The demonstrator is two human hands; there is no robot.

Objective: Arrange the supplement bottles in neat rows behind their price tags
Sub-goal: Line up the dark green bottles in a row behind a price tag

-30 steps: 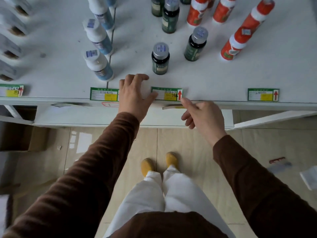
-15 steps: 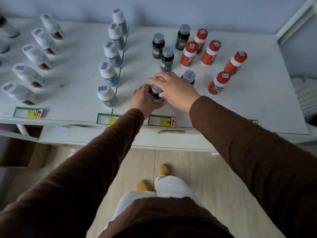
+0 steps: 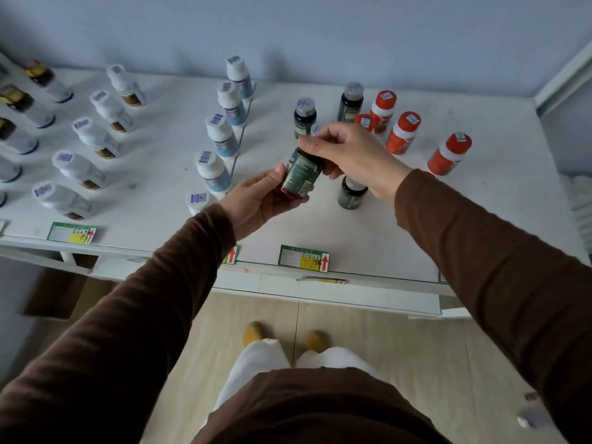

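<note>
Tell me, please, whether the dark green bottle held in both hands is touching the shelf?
Apart. The head view shows the dark green bottle tilted between the left hand and right hand, with bare white shelf visible beneath it.

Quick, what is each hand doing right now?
Left hand: holds the lower end of the dark green bottle, lifted off the shelf.
Right hand: grips the same bottle at its cap end.

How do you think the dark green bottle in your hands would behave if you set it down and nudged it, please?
The green bottle looks rigid, so it probably won't flex. It is tall for its base, so a high nudge may tip it. It is round, so once down it would likely roll on the flat shelf. Both hands, left and right, hold it.
</note>
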